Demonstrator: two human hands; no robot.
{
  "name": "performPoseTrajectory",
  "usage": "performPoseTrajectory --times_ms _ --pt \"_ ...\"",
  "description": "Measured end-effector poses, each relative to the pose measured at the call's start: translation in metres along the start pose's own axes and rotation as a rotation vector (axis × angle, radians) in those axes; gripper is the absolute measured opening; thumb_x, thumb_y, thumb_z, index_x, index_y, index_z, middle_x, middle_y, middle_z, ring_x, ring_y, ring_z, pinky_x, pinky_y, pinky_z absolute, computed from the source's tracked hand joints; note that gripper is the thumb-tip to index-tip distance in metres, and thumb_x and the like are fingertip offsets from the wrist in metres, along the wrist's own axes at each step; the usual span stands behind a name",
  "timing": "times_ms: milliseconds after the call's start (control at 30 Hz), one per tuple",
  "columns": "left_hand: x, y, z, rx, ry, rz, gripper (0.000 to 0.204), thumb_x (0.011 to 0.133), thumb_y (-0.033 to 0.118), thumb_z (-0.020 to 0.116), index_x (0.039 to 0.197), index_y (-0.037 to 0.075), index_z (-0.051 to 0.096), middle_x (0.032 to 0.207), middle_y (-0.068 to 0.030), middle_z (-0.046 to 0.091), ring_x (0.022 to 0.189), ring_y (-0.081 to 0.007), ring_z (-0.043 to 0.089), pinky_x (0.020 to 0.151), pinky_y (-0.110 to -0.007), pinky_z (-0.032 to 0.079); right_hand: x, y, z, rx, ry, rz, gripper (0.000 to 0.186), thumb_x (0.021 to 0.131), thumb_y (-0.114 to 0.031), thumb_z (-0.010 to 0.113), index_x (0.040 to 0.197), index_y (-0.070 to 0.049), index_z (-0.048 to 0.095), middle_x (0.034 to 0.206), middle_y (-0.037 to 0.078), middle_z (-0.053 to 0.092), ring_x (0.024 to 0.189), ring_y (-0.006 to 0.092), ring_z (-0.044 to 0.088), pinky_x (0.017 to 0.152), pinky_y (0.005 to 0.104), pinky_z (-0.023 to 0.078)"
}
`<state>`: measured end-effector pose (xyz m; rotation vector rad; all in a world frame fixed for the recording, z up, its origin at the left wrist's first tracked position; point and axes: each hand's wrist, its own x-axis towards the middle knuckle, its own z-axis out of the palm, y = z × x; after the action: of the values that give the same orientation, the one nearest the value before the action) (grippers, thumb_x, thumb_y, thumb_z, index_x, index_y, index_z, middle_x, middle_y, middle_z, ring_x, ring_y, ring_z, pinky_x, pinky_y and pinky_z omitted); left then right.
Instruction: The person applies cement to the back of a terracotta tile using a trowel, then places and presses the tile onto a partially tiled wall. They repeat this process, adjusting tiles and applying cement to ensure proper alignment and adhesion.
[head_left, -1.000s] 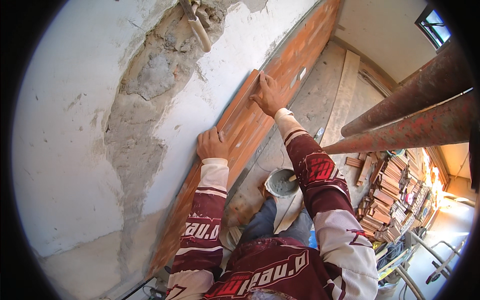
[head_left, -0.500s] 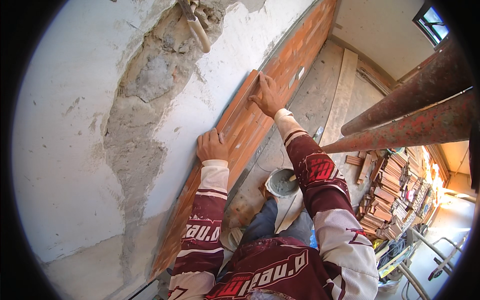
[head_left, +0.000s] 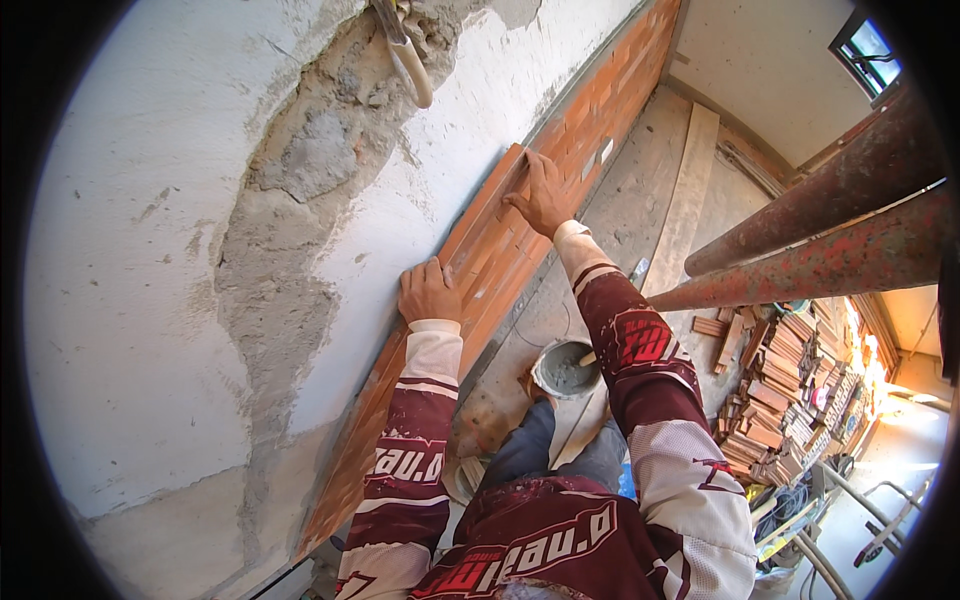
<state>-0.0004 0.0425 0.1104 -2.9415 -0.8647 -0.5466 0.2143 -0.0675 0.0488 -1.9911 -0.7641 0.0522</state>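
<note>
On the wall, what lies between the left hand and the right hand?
In the head view, a long reddish-brown strip spans the stretch between the left hand and the right hand, along the brick-red wall tiles.

The left hand [head_left: 430, 292] covers part of the orange tiling [head_left: 482, 268] — the right sleeve [head_left: 640, 345] hides one end of the stick [head_left: 587, 359] in the bucket [head_left: 543, 387] — and the rusty pipes [head_left: 820, 257] run out of view.

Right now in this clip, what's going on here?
A person has both hands on a long reddish-brown strip along the top of the brick-like cladding: the left hand nearer the body, the right hand farther along. A bucket of grey paste sits below, near one foot; piled strips lie off right.
</note>
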Motion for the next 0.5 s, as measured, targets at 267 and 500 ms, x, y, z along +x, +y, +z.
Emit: performPoseTrajectory --times_ms 267,500 --pt "0.0004 0.0029 -0.0022 -0.003 -0.016 -0.016 0.021 0.080 0.017 0.069 0.098 0.006 0.066 0.093 -0.0087 0.065 0.091 -0.0301 0.058 0.077 -0.041 0.050 0.0002 0.0036 0.0001 -0.002 0.015 -0.038 0.085 0.075 -0.017 0.077 0.142 -0.002 0.027 0.140 0.021 0.035 0.129 0.0387 0.033 0.109 0.0433 0.032" --pt "0.0012 0.0008 -0.0016 0.018 0.000 0.014 0.022 0.079 0.018 0.069 0.097 0.006 0.064 0.091 -0.0088 0.065 0.088 -0.0294 0.058 0.077 -0.040 0.049 -0.0004 0.0049 0.0006 -0.009 -0.003 -0.052 0.087 0.077 -0.016 0.075 0.145 -0.001 0.022 0.140 0.022 0.033 0.129 0.0396 0.033 0.109 0.0433 0.031"
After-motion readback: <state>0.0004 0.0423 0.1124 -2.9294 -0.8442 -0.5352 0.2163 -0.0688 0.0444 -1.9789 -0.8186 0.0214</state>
